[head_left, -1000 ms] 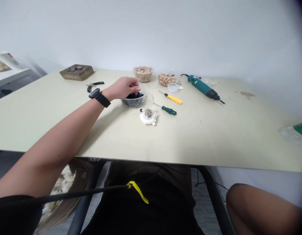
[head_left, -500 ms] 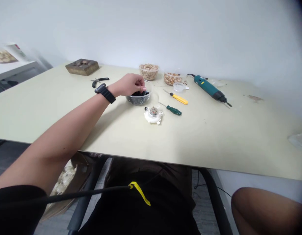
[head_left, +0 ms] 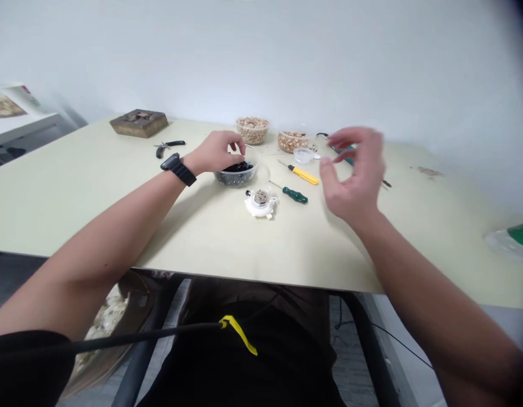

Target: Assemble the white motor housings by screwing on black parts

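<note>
Your left hand [head_left: 217, 152] is curled over the near side of a clear plastic bowl [head_left: 226, 178], with the fingers bent down toward its mouth and the thumb close against them. The fingertips sit right at the small black pieces [head_left: 238, 167] heaped inside, but you can't tell from this view whether they are pinching any. A black strap watch [head_left: 178, 169] sits on that wrist, and the forearm rests low across the table. Your right hand [head_left: 354, 172] is up off the table, well apart from the bowl, half open with the fingers curved and spread, a little blurred, and nothing visible in it. The bowl sits on a pale cream tabletop [head_left: 87, 209], toward the middle of the far half. Just in front of it lies a white plastic housing [head_left: 260, 204] with a metal round centre. To its right are a green-handled screwdriver [head_left: 294, 195] and a yellow-handled screwdriver [head_left: 303, 175], lying apart from each other. Behind the bowl stand two clear tubs of tan granules [head_left: 252, 130] [head_left: 290, 142], with a small clear plastic funnel [head_left: 304, 155] beside the second. Your right hand covers most of a teal electric screwdriver [head_left: 343, 152]. Toward the far left are black-handled pliers [head_left: 168, 147] and a square wooden block [head_left: 138, 123], and a clear-and-green plastic bag [head_left: 513, 240] sits at the right edge of the table
</note>
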Tool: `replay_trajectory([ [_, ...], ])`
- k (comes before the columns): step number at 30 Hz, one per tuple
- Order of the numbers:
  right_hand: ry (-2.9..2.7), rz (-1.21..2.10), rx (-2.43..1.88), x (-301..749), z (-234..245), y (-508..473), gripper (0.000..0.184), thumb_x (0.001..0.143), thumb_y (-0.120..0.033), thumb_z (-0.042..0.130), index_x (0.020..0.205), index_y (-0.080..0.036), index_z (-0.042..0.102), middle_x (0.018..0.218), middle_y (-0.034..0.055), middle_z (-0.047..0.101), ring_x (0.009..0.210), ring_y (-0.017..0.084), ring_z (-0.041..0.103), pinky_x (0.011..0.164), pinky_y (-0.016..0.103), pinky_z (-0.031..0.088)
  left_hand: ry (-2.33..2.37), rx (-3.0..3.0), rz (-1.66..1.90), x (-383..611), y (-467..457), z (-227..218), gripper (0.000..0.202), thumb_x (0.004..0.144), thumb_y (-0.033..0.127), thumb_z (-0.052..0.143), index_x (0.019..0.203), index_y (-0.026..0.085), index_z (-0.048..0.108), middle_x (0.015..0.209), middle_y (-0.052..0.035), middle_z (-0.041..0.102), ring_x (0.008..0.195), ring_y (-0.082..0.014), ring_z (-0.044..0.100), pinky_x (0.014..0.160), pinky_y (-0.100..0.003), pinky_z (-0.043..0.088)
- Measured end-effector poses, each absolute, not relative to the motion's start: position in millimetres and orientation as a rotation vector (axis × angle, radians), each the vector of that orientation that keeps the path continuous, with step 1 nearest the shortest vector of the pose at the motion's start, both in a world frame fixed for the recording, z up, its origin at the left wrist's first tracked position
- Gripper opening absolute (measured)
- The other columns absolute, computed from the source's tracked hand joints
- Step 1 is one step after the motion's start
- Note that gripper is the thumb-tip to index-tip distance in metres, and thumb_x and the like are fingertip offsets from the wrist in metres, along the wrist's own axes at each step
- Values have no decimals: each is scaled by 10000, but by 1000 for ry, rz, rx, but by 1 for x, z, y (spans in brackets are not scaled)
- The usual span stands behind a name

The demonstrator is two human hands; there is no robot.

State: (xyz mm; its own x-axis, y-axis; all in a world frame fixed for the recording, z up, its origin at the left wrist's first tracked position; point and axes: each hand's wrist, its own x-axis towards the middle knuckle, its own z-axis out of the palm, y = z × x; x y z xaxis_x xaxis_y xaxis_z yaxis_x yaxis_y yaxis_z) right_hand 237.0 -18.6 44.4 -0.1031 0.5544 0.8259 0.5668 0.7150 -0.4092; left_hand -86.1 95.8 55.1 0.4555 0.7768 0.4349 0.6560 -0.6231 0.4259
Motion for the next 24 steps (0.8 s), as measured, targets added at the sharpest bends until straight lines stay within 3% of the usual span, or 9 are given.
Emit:
replay_trajectory([
  [3,-1702,-43,-907,231,32,-7,137,986,-262,715,1115,-307,710,1118,78,757,1015,284,695,853,484,626,1121,2579,940,-88,96,58,237,842,402,789,965,212,860,1246,-122,799,1158,-304,710,1067,-468,571],
  [6,-1709,3,-890,221,24,-5,181,949,-222,707,1108,-308,701,1127,72,764,1027,277,702,833,462,624,1052,2609,573,-91,97,64,361,859,526,764,1057,252,890,1212,-83,836,1151,-294,728,1134,-454,536],
  [10,-1765,43,-887,209,22,-11,209,909,-189,700,1084,-302,699,1111,63,769,1028,277,694,832,473,617,1155,2648,217,-92,94,71,535,853,681,702,1209,324,882,1375,-43,814,1281,-323,707,1266,-489,431],
  [17,-1761,73,-897,212,22,-10,253,868,-143,673,1073,-289,704,1079,50,760,1025,261,691,816,443,601,1219,2585,155,-84,85,76,572,813,619,675,1186,219,841,1361,-112,777,1174,-316,735,1077,-409,551],
  [24,-1733,83,-905,213,23,-11,292,869,-113,656,1090,-299,698,1100,53,754,1031,264,688,818,447,606,1436,2541,240,-84,82,75,460,791,492,687,1149,220,784,1182,-91,809,1048,-290,729,897,-382,555],
])
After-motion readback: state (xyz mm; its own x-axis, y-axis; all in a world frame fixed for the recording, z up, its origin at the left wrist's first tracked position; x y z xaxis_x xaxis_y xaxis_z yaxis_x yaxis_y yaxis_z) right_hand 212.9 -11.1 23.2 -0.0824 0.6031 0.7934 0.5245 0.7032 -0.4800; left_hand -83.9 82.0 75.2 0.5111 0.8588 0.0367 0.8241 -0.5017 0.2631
